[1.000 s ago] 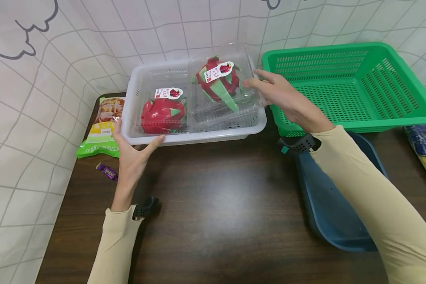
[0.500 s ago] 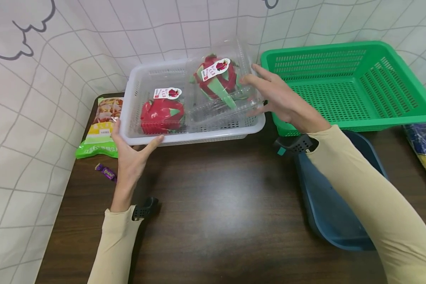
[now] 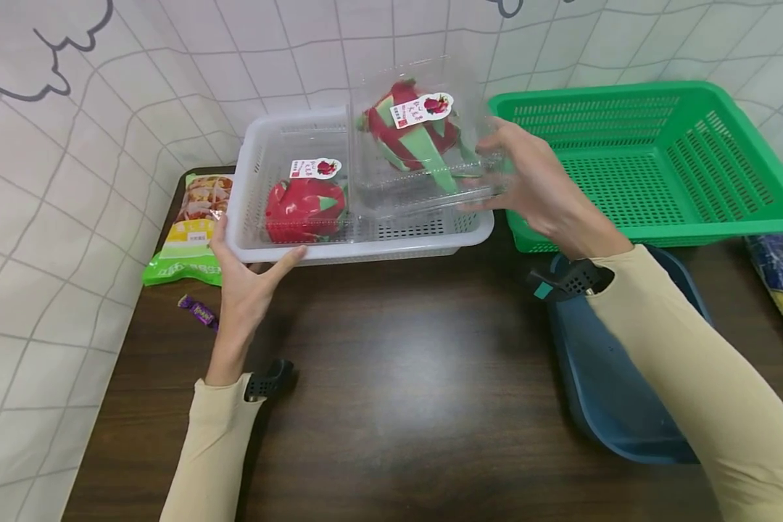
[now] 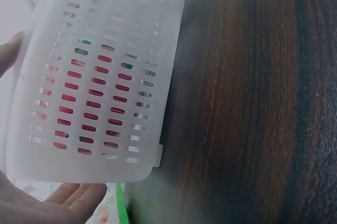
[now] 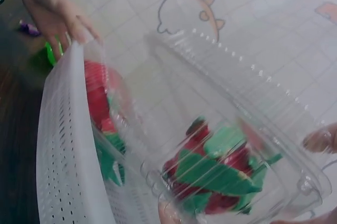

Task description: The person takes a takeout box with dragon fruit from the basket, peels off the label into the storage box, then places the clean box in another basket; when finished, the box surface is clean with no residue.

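Right hand point(image 3: 538, 181) grips a clear box point(image 3: 385, 199); left hand point(image 3: 244, 290) holds the white basket point(image 3: 378, 251)

We see the right hand spread wide, thumb and fingers gripping the right end of the box, which is tilted above the basket's right half. The left hand is partly open around the basket's front left corner, thumb along the front rim, fingers at the end wall.

The held box is thin, glossy, ridged plastic; through it we make out a red dragon fruit point(image 3: 396, 138) with broad green scales and a white label point(image 3: 421, 110). A second boxed dragon fruit point(image 3: 300, 212) sits in the basket's left half. The basket is smooth plastic, pierced with rows of slots.

We see the right forearm reaching in from the lower right, over a blue tray point(image 3: 600, 362); the left comes up from the lower left. A green basket point(image 3: 652, 232) stands just beside, on dark wood-grain tabletop point(image 3: 391, 362).
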The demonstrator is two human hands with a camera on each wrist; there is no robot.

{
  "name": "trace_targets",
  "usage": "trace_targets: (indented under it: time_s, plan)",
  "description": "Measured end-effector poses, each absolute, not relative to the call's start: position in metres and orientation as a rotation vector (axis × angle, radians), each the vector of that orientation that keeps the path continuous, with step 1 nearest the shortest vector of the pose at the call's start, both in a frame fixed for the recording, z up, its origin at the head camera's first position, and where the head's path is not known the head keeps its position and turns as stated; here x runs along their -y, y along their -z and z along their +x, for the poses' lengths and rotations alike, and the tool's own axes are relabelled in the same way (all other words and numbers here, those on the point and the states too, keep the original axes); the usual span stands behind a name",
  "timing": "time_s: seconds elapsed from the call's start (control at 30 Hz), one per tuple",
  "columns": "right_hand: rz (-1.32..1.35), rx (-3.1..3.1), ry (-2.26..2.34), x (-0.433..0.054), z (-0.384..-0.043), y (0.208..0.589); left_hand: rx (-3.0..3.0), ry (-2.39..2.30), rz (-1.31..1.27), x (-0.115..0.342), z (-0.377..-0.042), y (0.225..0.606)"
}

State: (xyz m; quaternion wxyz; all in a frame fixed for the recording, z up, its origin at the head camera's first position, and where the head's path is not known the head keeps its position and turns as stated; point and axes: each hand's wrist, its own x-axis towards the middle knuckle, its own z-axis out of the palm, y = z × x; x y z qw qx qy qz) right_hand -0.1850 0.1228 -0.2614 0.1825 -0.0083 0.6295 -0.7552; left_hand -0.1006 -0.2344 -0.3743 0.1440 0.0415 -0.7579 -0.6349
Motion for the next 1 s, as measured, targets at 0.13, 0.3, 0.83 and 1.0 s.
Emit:
trace_targets:
  time_s: [0.13, 0.3, 0.83, 1.0]
  plan:
    - [-0.123, -1.723, 2.162, -0.132, -0.174, 0.257, 2.169, 1.871, 0.163, 0.236, -0.099, 0.375]
    - [-0.242, -1.651, 2.133, -0.142, -0.160, 0.253, 2.121, 1.926, 0.207, 0.237, -0.098, 0.376]
    - [-0.390, -1.629, 1.805, -0.169, -0.113, 0.277, 2.301, 1.443, 0.400, 0.235, -0.064, 0.339]
    - [-0.472, -1.601, 1.740, -0.176, -0.105, 0.289, 2.100, 1.845, 0.124, 0.223, -0.041, 0.311]
